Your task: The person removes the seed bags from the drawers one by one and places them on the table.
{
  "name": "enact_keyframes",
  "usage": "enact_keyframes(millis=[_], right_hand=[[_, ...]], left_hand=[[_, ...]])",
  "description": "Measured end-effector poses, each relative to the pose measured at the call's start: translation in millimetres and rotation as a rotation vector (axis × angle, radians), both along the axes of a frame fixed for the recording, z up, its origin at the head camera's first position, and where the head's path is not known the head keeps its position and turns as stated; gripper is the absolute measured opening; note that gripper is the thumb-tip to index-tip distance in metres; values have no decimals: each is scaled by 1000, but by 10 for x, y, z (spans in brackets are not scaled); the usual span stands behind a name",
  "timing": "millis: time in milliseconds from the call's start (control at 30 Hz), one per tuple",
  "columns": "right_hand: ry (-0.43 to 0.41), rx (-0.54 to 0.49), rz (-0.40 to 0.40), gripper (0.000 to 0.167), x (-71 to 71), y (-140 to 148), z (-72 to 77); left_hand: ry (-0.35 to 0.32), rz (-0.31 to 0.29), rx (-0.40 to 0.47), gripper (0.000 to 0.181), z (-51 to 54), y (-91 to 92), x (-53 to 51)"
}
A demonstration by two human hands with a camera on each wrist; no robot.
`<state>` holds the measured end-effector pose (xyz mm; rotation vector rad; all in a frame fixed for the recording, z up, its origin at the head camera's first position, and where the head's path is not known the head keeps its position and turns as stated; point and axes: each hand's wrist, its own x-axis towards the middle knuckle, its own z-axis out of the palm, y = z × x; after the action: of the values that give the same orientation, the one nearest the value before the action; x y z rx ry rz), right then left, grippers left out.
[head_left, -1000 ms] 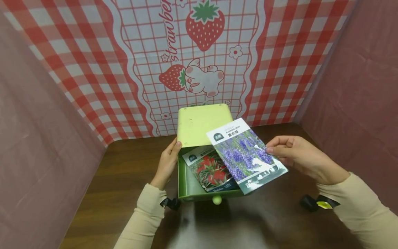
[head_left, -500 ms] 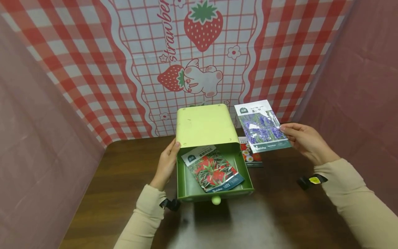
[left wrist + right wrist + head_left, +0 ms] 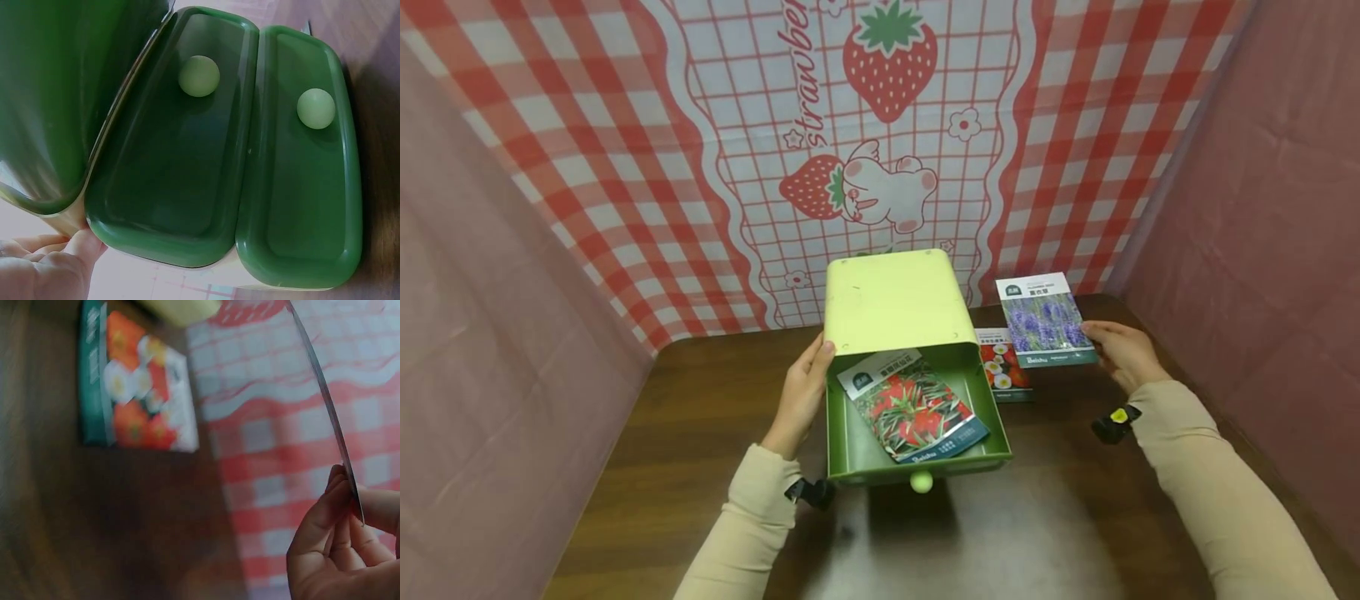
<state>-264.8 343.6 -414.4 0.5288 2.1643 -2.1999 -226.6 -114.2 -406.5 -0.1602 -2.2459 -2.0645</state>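
In the head view, a purple-flower seed packet [image 3: 1043,321] is pinched at its right edge by my right hand [image 3: 1123,354], above a red-and-white-flower packet [image 3: 1006,367] lying on the table. It partly covers that lower packet. The right wrist view shows the held packet [image 3: 328,403] edge-on. My left hand [image 3: 801,396] rests against the left side of a yellow-green cabinet [image 3: 895,300], fingers fairly straight. The cabinet's top drawer [image 3: 861,446] stands pulled out, with a red-flower packet [image 3: 917,408] lying slanted inside.
Two closed green drawers [image 3: 169,156] with round knobs show in the left wrist view. A brown wooden table [image 3: 700,433] lies under the cabinet. Behind it hangs a red checked strawberry cloth [image 3: 1075,167], with pink cloth at both sides.
My right hand has carried the purple-flower packet from over the drawer to the right, then lowered it, uncovering the red-flower packet. My left hand has stayed at the cabinet's side.
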Motion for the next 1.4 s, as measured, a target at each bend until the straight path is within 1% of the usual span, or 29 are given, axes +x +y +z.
enact_keyframes(millis=[167,200,267,367,467,533,567,667,700,767,800,900,1000,1100,1167,1400], right_hand=[[-14,46,-80,30,-65,57,-313],[-25,52,-97,32,-70,62,-364],[-50,96,-126,36,-78,71,-460],[-84,146,-168,37,-93,75,-578],[-100,233,-203,26,-98,56,-653],[-105,271,-225,15,-100,30,-681],[-106,296,-238,14,-99,15,-691],[-106,339,-275,22,-107,-20,-715],[-90,350,-287,27,-108,-33,-721],[-72,392,-298,27,-108,-43,-735],[-67,428,-288,30,-101,-52,-739],[-64,552,-218,38,-75,-67,-742],[-86,692,-115,48,-54,-79,-737],[-108,792,-45,51,-62,-80,-741],[-119,841,-16,50,-66,-84,-742],[-121,930,26,48,-44,-111,-715]], left_hand=[[1,1,-3,58,-2,-4,-6],[1,2,-2,58,1,-3,-3],[5,-3,3,58,6,-2,0],[3,-9,13,57,9,-4,5],[2,-13,18,57,9,-7,8],[4,-13,15,57,5,-12,7],[6,-12,13,57,3,-15,6],[10,-11,7,57,-4,-20,6],[11,-11,6,57,-3,-21,7],[9,-10,6,57,-1,-20,11],[7,-10,5,57,-3,-20,11],[5,-12,8,57,-6,-18,10],[4,-13,10,57,-8,-16,9],[3,-15,16,58,-6,-15,9],[2,-19,20,58,-1,-11,14],[-1,-23,19,58,8,-2,19]])
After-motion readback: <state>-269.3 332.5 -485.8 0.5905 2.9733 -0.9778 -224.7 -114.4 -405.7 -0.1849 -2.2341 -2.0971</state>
